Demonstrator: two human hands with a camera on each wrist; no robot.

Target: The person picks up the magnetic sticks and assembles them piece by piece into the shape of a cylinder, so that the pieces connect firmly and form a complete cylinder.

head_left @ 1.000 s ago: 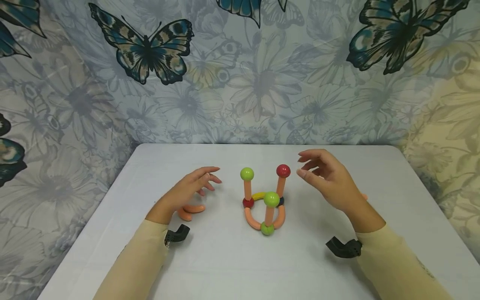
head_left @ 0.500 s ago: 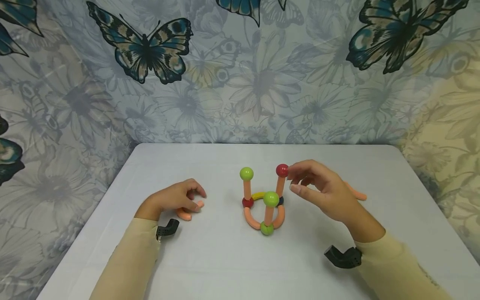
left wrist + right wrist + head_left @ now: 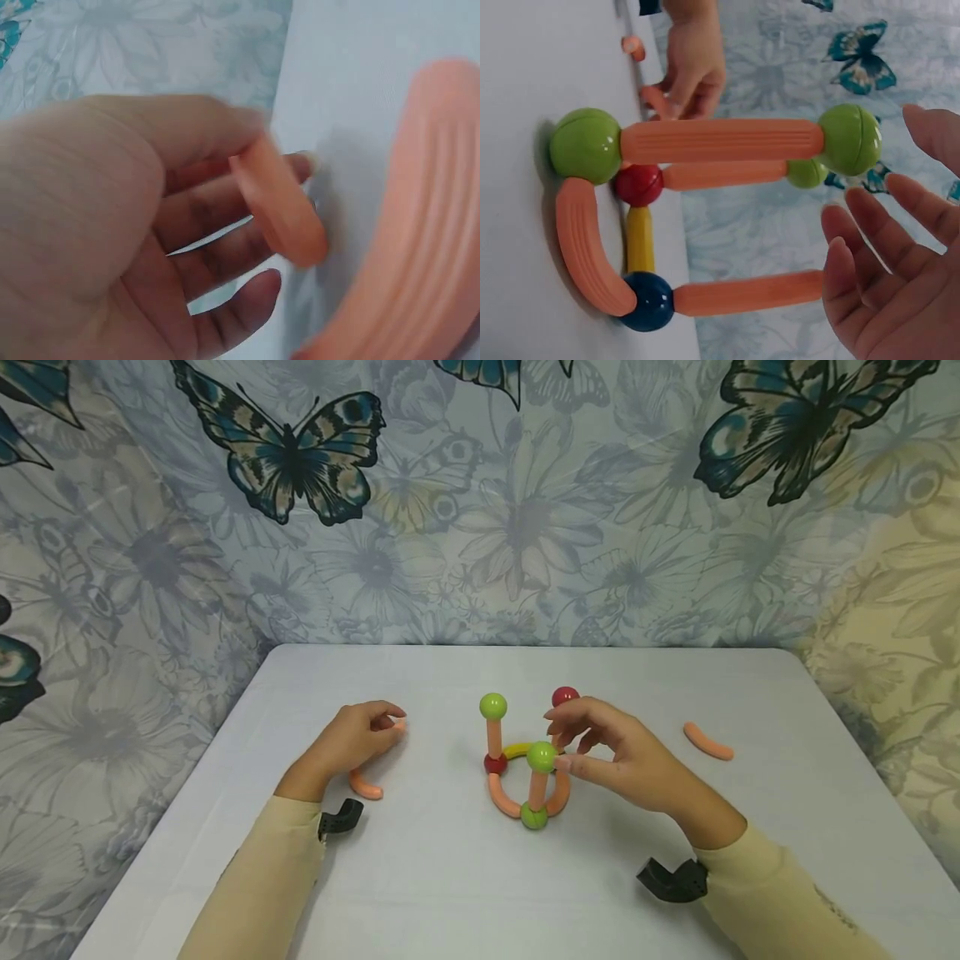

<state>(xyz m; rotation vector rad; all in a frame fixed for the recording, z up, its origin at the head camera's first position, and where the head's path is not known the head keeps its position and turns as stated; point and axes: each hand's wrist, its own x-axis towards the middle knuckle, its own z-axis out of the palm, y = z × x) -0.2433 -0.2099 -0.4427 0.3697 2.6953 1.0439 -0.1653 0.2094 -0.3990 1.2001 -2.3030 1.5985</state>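
My left hand [image 3: 339, 747] pinches a curved orange stick [image 3: 285, 206] between thumb and fingers, just above the table at left. Another curved orange stick [image 3: 365, 787] lies under that wrist. In the middle stands a ball-and-stick build: a ring of curved sticks and balls carrying three upright orange sticks. Green balls [image 3: 542, 757] top the front and left uprights; a red ball [image 3: 565, 696] tops the right one. My right hand [image 3: 626, 758] has loosely bent fingers around the front green top ball, apparently without gripping it. It partly hides the right upright and the blue ball [image 3: 648, 301].
A loose curved orange stick [image 3: 708, 742] lies on the white table [image 3: 480, 893] at right. Patterned butterfly cloth [image 3: 525, 527] stands behind the table. Black wrist mounts [image 3: 673, 881] hang near both sleeves.
My left hand has drawn back left and picked up a curved stick. My right hand has moved left and down to the front green ball, uncovering the stick at right.
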